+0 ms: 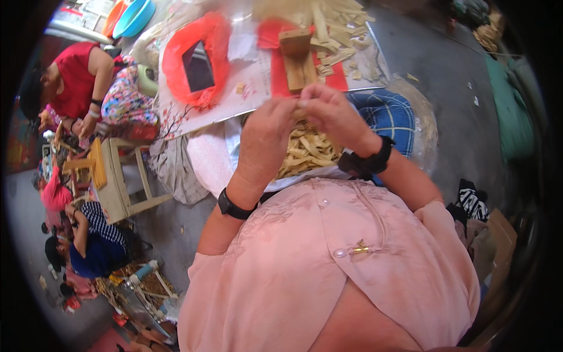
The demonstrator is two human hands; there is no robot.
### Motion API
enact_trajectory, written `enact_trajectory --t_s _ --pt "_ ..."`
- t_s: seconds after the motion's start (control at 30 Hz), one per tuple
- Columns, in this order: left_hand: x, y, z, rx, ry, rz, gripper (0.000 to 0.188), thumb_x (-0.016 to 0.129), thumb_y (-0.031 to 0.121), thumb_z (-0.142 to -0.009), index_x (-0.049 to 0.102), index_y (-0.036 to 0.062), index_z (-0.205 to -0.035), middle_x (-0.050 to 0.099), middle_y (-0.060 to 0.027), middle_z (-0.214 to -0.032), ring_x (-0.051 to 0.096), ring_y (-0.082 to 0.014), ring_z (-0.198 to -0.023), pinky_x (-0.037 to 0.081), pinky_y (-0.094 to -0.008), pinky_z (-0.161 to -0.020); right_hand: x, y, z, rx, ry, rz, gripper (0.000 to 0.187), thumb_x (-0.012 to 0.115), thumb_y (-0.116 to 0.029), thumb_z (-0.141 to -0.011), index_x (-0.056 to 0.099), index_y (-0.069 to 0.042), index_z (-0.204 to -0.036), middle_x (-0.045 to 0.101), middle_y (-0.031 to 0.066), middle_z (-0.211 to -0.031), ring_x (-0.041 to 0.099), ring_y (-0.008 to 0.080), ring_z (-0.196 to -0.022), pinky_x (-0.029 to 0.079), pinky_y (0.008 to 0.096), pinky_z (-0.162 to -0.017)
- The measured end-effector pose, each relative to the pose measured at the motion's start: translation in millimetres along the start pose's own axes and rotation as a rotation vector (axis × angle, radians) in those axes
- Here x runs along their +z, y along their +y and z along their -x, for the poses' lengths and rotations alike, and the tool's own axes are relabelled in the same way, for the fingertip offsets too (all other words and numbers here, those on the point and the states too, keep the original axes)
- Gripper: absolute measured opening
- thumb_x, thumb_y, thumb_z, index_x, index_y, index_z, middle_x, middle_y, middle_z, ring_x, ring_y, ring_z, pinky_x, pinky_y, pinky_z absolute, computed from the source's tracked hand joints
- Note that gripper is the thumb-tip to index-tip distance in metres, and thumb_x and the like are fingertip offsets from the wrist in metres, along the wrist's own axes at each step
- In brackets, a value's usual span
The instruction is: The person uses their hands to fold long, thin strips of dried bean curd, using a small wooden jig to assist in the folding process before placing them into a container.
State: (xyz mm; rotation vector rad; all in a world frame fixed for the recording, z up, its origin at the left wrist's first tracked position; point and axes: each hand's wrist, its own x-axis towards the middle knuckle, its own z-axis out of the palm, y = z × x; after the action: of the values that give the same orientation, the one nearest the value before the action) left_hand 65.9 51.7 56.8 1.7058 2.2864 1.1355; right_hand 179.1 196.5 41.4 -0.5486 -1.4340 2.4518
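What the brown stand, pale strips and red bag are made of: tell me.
Brown stand: likely smooth wood with a slight sheen, from its warm tone and blocky edges.
Pale strips: perhaps dried plant material, matte; uneven, curling shapes suggest it, not certainly.
Red bag: probably thin, glossy plastic, being crinkled and translucent.

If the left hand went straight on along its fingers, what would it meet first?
The left hand would likely meet the right hand first, directly ahead and seemingly touching; the wooden block appears to lie beyond, though depth is unclear.
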Motion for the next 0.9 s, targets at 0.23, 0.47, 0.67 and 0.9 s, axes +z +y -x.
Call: enact_trajectory --t_s 0.23,0.47,0.67,0.9 --pt "31 -29 -6 0.041 -0.095 -0.134 0.016 0.061 0.006 -0.084 0.055 0.0064 -0.098 0.057 -0.0111 -0.086 0.059 -0.0348 -0.081 0.048 -0.043 -0.07 0 2 4 0.048 0.003 0.026 0.011 0.061 -0.013 -0.093 0.052 -0.008 -0.094 0.049 -0.007 -0.067 0.043 0.0002 -0.057 0.031 0.0168 -0.047" --pt "44 -55 -33 -0.06 -0.14 0.362 0.01 0.056 0.015 -0.095 0.055 0.0079 -0.102 0.053 -0.0049 -0.072 0.052 -0.0189 -0.061 0.045 -0.0304 -0.058 -20 -7 -18 -0.095 0.045 0.223 0.014 0.065 -0.016 -0.091 0.057 -0.004 -0.092 0.052 -0.0076 -0.068 0.045 -0.0004 -0.06 0.035 0.0178 -0.051" --pt "48 -63 -53 -0.446 -0.206 1.002 0.016 0.053 0.021 -0.1 0.055 0.0083 -0.11 0.052 0.0048 -0.076 0.047 -0.0012 -0.063 0.041 -0.0165 -0.053 -55 -10 -42 -0.104 0.163 0.471 0.024 0.068 -0.024 -0.09 0.064 -0.003 -0.078 0.052 -0.0068 -0.064 0.044 0.0018 -0.06 0.035 0.0206 -0.051" --pt "57 -86 -73 -0.304 -0.078 0.598 0.014 0.056 0.016 -0.096 0.057 0.0057 -0.106 0.058 -0.0015 -0.085 0.052 -0.0103 -0.075 0.044 -0.0257 -0.066 -58 -12 -59 -0.11 0.19 0.495 0.021 0.063 -0.02 -0.09 0.063 -0.001 -0.081 0.055 -0.0031 -0.064 0.048 0.0052 -0.058 0.039 0.0232 -0.052"
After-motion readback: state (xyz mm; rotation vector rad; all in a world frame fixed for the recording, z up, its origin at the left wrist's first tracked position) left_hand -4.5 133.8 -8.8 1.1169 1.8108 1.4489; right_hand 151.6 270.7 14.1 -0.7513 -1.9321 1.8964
